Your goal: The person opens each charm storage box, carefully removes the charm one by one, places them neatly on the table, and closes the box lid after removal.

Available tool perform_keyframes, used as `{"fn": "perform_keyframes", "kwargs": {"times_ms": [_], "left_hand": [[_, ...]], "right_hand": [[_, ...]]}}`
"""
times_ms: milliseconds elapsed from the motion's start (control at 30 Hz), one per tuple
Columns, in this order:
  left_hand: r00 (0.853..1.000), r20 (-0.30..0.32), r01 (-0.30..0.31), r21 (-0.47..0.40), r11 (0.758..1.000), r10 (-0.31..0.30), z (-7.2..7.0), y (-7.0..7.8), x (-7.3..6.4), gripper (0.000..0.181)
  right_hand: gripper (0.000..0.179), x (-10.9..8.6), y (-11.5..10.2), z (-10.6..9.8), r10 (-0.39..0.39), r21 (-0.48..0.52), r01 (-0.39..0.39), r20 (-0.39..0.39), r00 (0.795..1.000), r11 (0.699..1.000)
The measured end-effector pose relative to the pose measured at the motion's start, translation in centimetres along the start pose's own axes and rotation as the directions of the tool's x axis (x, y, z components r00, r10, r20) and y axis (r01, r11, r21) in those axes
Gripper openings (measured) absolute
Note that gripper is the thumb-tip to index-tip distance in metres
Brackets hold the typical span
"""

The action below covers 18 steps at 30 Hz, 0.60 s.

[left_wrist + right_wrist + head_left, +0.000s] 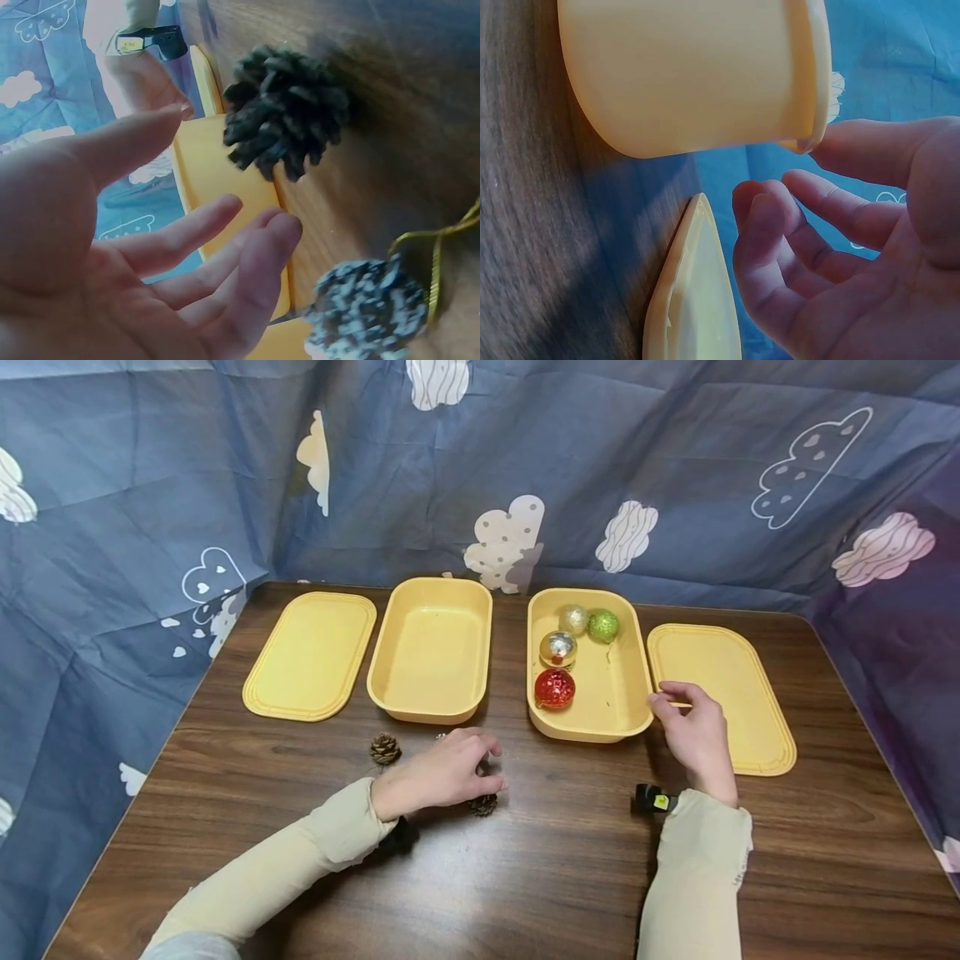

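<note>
My left hand point(450, 767) hovers over the table with fingers spread apart and bent a little. Just past its thumb and fingertips sits a brown pinecone point(285, 112), partly hidden under the hand in the head view. A white-frosted pinecone point(367, 311) with a gold string loop lies near the fingers. Another brown pinecone point(385, 748) rests left of the hand. My right hand point(692, 727) is beside the right yellow container point(592, 727), its thumb right at the rim and its other fingers loosely bent, holding nothing.
The right container holds a red ball point(555, 689), a silver-and-gold ball point(558, 648), a green ball point(603, 626) and a pale glittery ball point(573, 619). Left of it stands a second yellow container point(430, 714). Yellow lids point(311, 656) lie at either side. A patterned curtain point(375, 468) hangs behind.
</note>
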State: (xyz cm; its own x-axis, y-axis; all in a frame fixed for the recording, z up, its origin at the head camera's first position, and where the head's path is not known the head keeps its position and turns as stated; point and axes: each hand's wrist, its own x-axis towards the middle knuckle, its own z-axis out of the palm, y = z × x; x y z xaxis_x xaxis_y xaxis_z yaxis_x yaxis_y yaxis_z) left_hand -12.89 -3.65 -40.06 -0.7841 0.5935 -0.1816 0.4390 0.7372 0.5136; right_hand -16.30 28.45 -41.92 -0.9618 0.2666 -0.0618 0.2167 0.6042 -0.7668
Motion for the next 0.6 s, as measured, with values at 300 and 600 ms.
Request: {"fn": "perform_keyframes", "kwargs": {"times_ms": [300, 600], "left_hand": [[0.997, -0.054, -0.06, 0.043, 0.997, 0.062, -1.8, 0.6, 0.7, 0.035], [0.975, -0.148, -0.156, 0.065, 0.986, 0.164, -4.2, 1.5, 2.5, 0.031]], "right_hand": [[0.045, -0.1, -0.1, 0.0, -0.023, 0.01, 0.023, 0.0, 1.0, 1.0], [0.041, -0.2, -0.2, 0.0, -0.019, 0.026, 0.019, -0.006, 1.0, 0.999]]}}
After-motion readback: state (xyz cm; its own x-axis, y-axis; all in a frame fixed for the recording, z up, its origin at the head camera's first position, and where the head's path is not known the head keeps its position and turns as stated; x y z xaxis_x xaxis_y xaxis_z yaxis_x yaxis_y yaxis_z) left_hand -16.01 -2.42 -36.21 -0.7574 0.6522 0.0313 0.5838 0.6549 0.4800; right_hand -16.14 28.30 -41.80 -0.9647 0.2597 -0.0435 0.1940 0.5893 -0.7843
